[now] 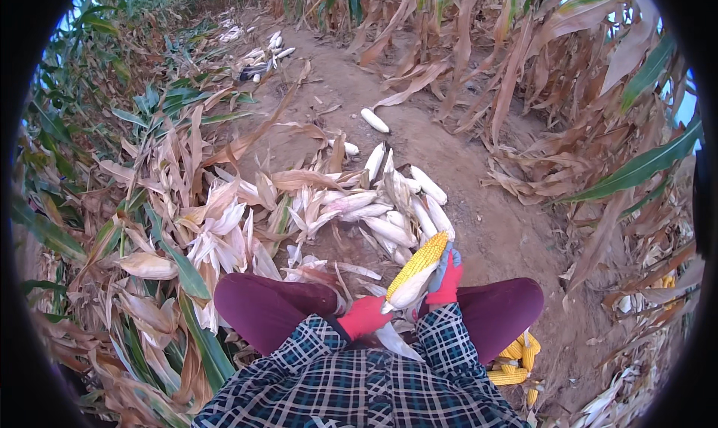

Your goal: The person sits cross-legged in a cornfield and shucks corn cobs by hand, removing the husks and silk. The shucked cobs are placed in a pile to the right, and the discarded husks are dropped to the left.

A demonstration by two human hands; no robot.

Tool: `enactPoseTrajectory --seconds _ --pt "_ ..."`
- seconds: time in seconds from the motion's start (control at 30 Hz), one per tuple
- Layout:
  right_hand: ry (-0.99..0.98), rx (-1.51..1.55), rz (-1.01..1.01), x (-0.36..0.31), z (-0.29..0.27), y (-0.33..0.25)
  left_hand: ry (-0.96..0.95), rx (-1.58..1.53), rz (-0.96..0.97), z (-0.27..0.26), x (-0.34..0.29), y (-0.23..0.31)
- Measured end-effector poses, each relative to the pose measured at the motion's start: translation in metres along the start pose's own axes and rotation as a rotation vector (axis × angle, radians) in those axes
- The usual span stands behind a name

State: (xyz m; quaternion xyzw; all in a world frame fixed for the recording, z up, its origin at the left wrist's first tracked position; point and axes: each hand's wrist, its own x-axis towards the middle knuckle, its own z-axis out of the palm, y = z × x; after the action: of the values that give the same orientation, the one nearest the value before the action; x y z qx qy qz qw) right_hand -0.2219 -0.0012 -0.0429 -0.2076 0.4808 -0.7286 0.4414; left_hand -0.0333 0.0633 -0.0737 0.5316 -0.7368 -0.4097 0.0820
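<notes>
Between my knees I hold a partly husked ear of corn (420,262), tilted with its tip up and to the right. Its upper part shows bare yellow kernels, while pale husk (410,290) still wraps the lower part. My right hand (447,277), in a red and grey glove, is closed round the ear's right side. Closed at the butt end is my left hand (365,317), in a red glove, its fingertips partly hidden. A loose strip of pale husk (396,342) hangs below the ear.
Ears in pale husks (396,230) lie piled on the soil ahead. Dry peeled husks (224,233) cover the left side. Bare yellow ears (512,364) lie beside my right thigh. Dry corn stalks (516,76) stand along the right, and another pile of pale ears (269,54) lies farther off.
</notes>
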Motion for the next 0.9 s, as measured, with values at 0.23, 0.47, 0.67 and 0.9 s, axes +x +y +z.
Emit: enactPoseTrajectory --seconds 0.23,0.47,0.67,0.9 --pt "-0.075 0.056 0.024 0.004 -0.002 0.001 0.001 -0.415 0.139 0.024 0.012 -0.04" --pt "-0.302 -0.134 0.106 0.011 -0.024 -0.001 0.02 -0.442 0.106 0.016 0.012 -0.035" --pt "-0.311 0.006 0.314 0.009 -0.033 0.004 -0.039 -0.532 0.072 -0.01 0.001 -0.016" --pt "-0.383 0.116 0.292 0.003 -0.028 -0.013 -0.159 -0.59 -0.04 -0.008 0.007 -0.027"
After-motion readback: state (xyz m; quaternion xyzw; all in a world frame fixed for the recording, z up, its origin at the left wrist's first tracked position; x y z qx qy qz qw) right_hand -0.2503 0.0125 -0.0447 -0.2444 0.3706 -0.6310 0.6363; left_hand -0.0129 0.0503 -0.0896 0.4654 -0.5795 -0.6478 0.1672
